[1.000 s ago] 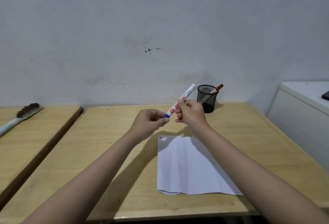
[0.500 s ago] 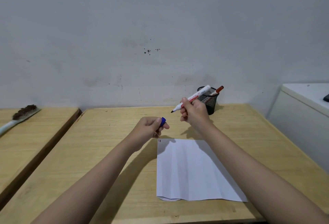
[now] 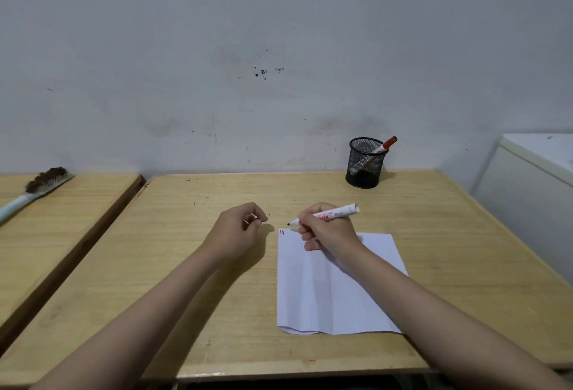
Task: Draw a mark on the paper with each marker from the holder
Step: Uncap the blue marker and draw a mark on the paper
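Observation:
A white sheet of paper point(image 3: 325, 290) lies on the wooden desk point(image 3: 186, 265), with two small marks, red and dark point(image 3: 281, 231), at its far left corner. My right hand point(image 3: 328, 234) rests on the sheet's far edge and grips an uncapped white marker point(image 3: 336, 213). Its dark tip points left and hovers just beyond the marked corner. My left hand point(image 3: 238, 231) is curled shut to the left of the paper; the blue cap is hidden inside its fingers. A black mesh holder point(image 3: 366, 166) at the back holds a red-capped marker point(image 3: 386, 144).
A second wooden desk point(image 3: 62, 219) stands to the left across a narrow gap, with a brush point(image 3: 40, 185) lying on it. A white cabinet point(image 3: 533, 191) borders the desk on the right. A grey wall runs right behind the desk.
The blue cap came off the marker into my left hand. My right hand then lowered the uncapped marker from mid-air to the paper's far left corner.

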Motion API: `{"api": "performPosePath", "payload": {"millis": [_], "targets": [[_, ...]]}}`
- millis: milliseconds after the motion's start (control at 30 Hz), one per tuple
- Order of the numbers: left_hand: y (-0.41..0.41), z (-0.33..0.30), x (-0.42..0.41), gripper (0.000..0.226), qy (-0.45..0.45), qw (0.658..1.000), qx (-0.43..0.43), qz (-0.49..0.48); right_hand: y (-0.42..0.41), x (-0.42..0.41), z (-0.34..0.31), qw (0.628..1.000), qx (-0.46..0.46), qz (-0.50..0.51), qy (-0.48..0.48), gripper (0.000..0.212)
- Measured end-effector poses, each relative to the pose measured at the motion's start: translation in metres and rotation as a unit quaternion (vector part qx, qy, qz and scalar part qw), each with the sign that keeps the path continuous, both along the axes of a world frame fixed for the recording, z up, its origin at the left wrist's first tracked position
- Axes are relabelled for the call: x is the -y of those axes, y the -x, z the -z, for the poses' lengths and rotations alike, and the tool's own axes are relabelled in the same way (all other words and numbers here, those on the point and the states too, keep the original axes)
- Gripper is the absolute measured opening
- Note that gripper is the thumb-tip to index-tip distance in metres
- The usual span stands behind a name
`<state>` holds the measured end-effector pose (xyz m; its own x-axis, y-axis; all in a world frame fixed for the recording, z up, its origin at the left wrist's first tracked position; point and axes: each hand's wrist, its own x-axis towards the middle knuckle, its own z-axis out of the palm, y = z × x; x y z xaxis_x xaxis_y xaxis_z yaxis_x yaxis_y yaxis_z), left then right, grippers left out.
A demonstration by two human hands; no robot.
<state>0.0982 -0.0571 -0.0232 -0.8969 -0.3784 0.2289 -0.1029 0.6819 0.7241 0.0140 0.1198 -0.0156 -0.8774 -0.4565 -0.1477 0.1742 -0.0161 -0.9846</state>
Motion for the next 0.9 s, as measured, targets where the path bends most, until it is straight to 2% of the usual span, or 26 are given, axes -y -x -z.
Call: {"api": "performPosePath", "payload": {"millis": [200, 433, 567, 667, 800, 900], "targets": [[0.026, -0.008, 0.004, 0.008, 0.091, 0.995, 0.051, 0.000, -0.002, 0.004, 0.009, 1.000, -0.003, 0.006, -0.020, 0.006], [0.062, -0.016, 0.007, 0.022, 0.156, 0.979, 0.130, 0.037, -0.001, 0.003, 0.008, 1.000, -0.013, 0.011, -0.024, 0.005], [0.070, -0.021, 0.006, 0.026, 0.163, 0.972, 0.162, 0.036, 0.000, 0.003, 0.007, 1.000, -0.009, 0.006, -0.023, 0.005], [0.072, -0.024, 0.004, 0.035, 0.149, 0.974, 0.169, 0.039, 0.001, 0.004, 0.005, 1.000, -0.001, 0.008, -0.023, 0.006], [0.061, -0.021, 0.004, 0.052, 0.079, 0.986, 0.146, 0.024, 0.001, 0.005, 0.005, 0.999, -0.003, 0.009, -0.031, 0.004], [0.043, -0.023, 0.007, 0.037, 0.019, 0.995, 0.098, -0.011, 0.000, 0.004, 0.005, 0.999, -0.012, 0.009, -0.031, 0.006]]}}
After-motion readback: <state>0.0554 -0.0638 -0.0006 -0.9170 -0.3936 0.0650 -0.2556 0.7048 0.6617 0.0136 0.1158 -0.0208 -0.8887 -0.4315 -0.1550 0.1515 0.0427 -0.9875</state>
